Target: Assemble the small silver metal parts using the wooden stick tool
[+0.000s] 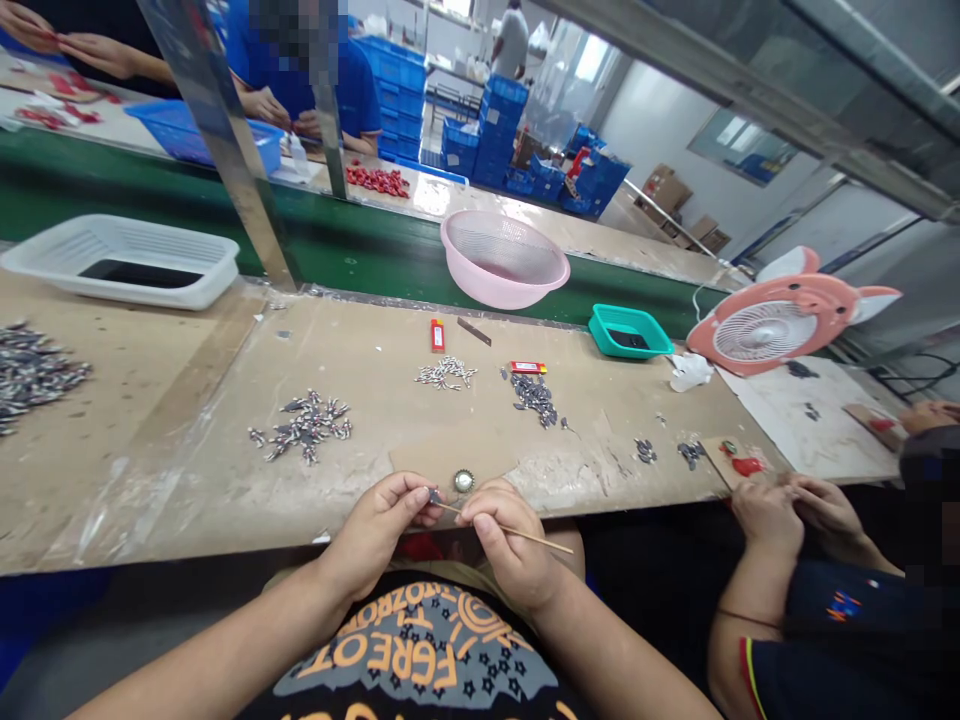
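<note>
Near the table's front edge, my left hand pinches a small dark grey piece between thumb and fingers. My right hand grips a thin wooden stick, whose far tip meets the grey piece. Just beyond my fingers a bottle cap lies upturned, with something pale inside it. Farther out are a pile of small white-and-dark pieces, a pile of flat grey pieces and, to the left, a heap of joined grey-and-white pieces.
Two red lighters and a metal blade lie mid-table. Behind stand a white tray, a pink basin, a green tray and a pig-shaped fan. A co-worker's hands work close on the right.
</note>
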{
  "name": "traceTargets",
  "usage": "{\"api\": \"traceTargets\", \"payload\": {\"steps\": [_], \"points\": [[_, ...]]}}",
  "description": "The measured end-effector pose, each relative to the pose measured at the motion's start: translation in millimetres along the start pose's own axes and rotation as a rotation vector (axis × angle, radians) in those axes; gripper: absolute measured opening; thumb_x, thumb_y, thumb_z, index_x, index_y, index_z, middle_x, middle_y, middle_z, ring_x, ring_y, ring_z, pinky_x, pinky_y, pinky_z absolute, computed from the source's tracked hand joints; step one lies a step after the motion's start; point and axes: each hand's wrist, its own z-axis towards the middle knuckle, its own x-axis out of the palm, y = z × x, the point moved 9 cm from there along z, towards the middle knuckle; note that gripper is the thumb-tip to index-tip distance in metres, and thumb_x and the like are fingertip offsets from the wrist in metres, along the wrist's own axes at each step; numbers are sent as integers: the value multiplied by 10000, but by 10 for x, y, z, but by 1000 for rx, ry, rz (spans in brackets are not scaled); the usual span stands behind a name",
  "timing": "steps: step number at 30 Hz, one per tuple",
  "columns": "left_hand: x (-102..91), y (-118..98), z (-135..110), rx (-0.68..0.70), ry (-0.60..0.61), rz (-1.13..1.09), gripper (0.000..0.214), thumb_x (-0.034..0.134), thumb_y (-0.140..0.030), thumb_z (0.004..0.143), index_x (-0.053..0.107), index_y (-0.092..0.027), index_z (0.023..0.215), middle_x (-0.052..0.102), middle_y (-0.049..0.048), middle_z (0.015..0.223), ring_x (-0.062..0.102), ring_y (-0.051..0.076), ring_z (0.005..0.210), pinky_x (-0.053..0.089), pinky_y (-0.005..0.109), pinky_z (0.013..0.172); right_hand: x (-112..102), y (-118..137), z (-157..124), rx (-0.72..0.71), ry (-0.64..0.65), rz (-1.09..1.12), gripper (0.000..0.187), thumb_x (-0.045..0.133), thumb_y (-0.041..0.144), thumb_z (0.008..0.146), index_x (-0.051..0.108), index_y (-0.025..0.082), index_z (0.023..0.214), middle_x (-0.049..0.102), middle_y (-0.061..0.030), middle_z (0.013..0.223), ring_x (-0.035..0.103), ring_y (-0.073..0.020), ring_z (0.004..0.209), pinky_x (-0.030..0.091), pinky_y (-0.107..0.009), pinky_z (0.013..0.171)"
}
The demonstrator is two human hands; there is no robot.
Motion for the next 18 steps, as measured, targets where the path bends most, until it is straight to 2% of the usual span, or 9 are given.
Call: {"api": "traceTargets", "payload": {"steps": [14, 18], "points": [[38, -18, 12, -36, 66, -77, 171, 635, -330, 798, 633, -159, 802, 670, 36, 720, 594, 147, 697, 458, 269, 700, 8, 147, 118, -82, 14, -56, 180, 412, 180, 896, 588, 218, 905, 646, -37, 817, 589, -172, 812, 457, -366, 834], [30, -34, 20, -34, 58, -101, 170, 653, -331, 781, 644, -161, 783, 662, 30, 725, 588, 142, 688, 456, 262, 689, -53, 34, 78, -23, -20, -42, 191, 405, 192, 902, 595, 211, 893, 635, -44, 812, 575, -178, 808, 464, -357, 795]]}}
